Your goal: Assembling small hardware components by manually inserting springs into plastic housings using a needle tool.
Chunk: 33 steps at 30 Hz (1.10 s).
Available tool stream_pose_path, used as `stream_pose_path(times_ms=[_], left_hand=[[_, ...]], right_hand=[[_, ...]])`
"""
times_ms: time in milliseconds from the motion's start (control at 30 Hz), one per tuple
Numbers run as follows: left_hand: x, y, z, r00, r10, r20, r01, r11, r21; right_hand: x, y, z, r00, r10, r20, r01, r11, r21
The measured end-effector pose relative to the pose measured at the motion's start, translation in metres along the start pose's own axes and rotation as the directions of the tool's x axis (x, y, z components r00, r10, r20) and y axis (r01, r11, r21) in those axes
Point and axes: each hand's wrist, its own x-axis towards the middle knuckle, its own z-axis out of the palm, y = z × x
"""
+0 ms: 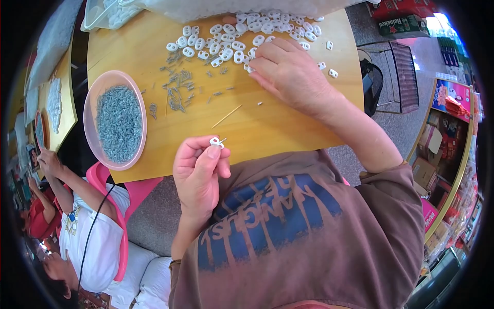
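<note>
My left hand (198, 172) is closed near the table's front edge, pinching a small white two-holed cord lock piece (216, 142) between thumb and fingers. A thin metal spring (223, 140) sticks out from its right side. Farther off, my right hand (288, 72) lies over the near edge of a pile of white two-holed pieces (226, 38). Its fingers are bent and close together; what is under the fingertips is mostly hidden. Between the hands a thin wooden stick (226, 116) lies on the table. Loose grey springs (178, 87) are scattered left of it.
A pink oval basin (87, 129) full of springs stands at the table's left edge. Behind the pile lies a large translucent bag (206, 7), with a white basket (95, 20) at the far left. A co-worker (92, 226) sits on a pink chair to the left. Shelves stand right.
</note>
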Motion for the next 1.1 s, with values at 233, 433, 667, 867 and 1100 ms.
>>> stream_pose_path(times_ms=[233, 433, 667, 867, 1100], left_hand=[[0.001, 0.005, 0.0, 0.999, 0.041, 0.013, -0.041, 0.999, 0.002], [0.001, 0.024, 0.011, 0.996, 0.087, 0.026, -0.087, 0.996, -0.007], [-0.001, 0.034, 0.023, 0.983, 0.139, 0.116, -0.135, 0.99, -0.042], [-0.003, 0.034, 0.029, 0.978, 0.145, 0.152, -0.136, 0.989, -0.066], [-0.005, 0.031, 0.027, 0.982, 0.135, 0.135, -0.136, 0.991, -0.002]], right_hand=[[0.003, 0.007, 0.004, 0.98, -0.06, -0.191, 0.067, 0.997, 0.033], [0.005, -0.043, -0.041, 0.823, 0.472, 0.316, -0.367, 0.018, 0.93], [-0.004, -0.073, -0.053, 0.819, 0.338, 0.464, -0.395, -0.255, 0.883], [-0.009, -0.077, -0.045, 0.815, 0.305, 0.493, -0.409, -0.301, 0.862], [-0.012, -0.082, -0.042, 0.817, 0.25, 0.519, -0.424, -0.347, 0.836]])
